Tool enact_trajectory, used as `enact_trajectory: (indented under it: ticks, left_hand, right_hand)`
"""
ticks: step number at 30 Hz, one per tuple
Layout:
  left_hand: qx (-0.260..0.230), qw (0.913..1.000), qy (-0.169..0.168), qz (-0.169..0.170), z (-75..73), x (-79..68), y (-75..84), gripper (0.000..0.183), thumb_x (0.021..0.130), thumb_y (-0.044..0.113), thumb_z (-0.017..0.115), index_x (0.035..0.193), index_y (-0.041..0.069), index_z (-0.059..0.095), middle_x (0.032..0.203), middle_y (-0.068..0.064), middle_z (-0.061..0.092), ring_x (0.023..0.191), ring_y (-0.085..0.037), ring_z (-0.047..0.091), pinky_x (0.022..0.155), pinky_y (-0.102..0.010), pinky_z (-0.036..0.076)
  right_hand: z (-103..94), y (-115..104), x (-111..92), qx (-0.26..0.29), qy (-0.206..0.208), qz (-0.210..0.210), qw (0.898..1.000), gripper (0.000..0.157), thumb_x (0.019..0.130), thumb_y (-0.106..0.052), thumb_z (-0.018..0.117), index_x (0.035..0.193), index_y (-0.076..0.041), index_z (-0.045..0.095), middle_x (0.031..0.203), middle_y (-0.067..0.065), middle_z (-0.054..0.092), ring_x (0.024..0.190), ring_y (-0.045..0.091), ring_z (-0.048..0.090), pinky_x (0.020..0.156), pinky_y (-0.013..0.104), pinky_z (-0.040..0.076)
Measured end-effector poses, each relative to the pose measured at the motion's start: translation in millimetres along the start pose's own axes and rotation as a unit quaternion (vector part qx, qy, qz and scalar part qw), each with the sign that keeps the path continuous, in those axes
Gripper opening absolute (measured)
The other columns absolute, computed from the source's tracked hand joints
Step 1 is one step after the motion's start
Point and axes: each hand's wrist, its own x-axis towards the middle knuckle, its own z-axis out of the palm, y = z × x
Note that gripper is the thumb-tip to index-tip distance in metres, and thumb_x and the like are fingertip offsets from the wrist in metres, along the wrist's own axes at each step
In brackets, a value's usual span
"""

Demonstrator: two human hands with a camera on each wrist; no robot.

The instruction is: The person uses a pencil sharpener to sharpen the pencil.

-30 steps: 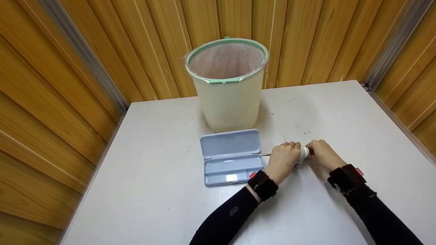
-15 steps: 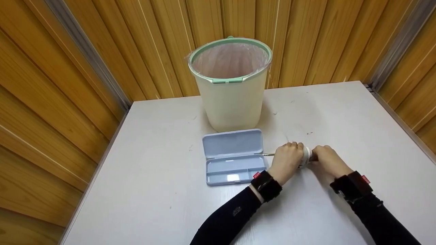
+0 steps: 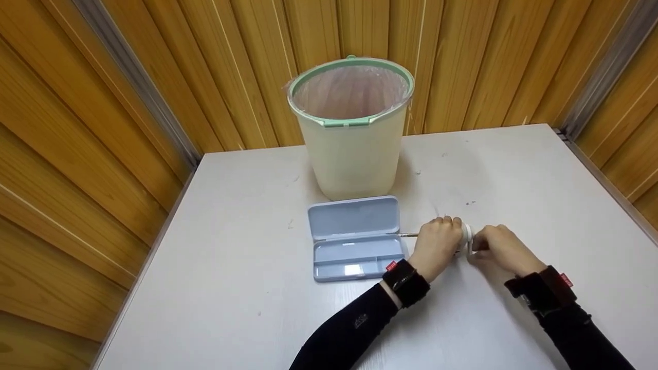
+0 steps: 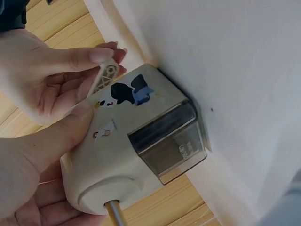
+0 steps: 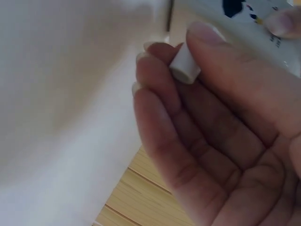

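Note:
My left hand grips a cream-coloured pencil sharpener with cow stickers and a smoky clear shavings drawer. It lies on the white table, mostly hidden under that hand in the head view. A pencil sticks out of its front hole, pointing toward the pencil case in the head view. On the sharpener's other end is a crank. My right hand pinches the crank's small white knob between thumb and fingers.
An open blue pencil case with divided compartments lies left of my left hand. Behind it stands a cream bin with a green rim and plastic liner. Wood-patterned walls enclose the white table.
My right hand has shifted slightly right and nearer to me, and the crank arm now shows beside the sharpener. My left hand keeps its hold. The head view has shifted a little.

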Motion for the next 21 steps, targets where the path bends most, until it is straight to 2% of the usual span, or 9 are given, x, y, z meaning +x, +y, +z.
enact_trajectory:
  ticks: [6, 13, 21]
  left_hand:
    - [0.008, 1.0000, 0.003, -0.003, 0.5, -0.8, 2.2, 0.011, 0.088, 0.018, 0.064, 0.095, 0.023, 0.071, 0.080, 0.012, 0.067, 0.067, -0.001, 0.061, 0.055, -0.014, 0.049]
    - [0.016, 0.9998, 0.012, -0.007, 1.2, -1.2, 2.5, 0.009, 0.086, 0.020, 0.065, 0.092, 0.024, 0.070, 0.078, 0.013, 0.067, 0.067, -0.001, 0.061, 0.055, -0.014, 0.049]
    - [0.029, 0.9993, 0.022, 0.003, 0.3, -0.3, 3.1, 0.007, 0.087, 0.022, 0.063, 0.090, 0.025, 0.069, 0.078, 0.013, 0.067, 0.067, -0.001, 0.061, 0.056, -0.014, 0.049]
  right_hand:
    - [-4.1, -3.6, -7.9, -0.001, 0.001, -0.019, 1.000, 0.012, 0.071, -0.004, 0.082, 0.066, -0.008, 0.071, 0.066, 0.002, 0.071, 0.059, 0.007, 0.060, 0.058, 0.025, 0.050]
    - [-8.1, -7.5, -13.2, 0.004, 0.022, -0.044, 0.999, 0.015, 0.071, -0.001, 0.081, 0.066, -0.008, 0.068, 0.067, 0.002, 0.070, 0.060, 0.006, 0.062, 0.058, 0.024, 0.052]
    - [-13.5, -11.7, -20.5, -0.004, 0.038, -0.046, 0.998, 0.012, 0.074, -0.002, 0.079, 0.071, -0.008, 0.070, 0.070, 0.001, 0.071, 0.063, 0.002, 0.061, 0.058, 0.023, 0.052]
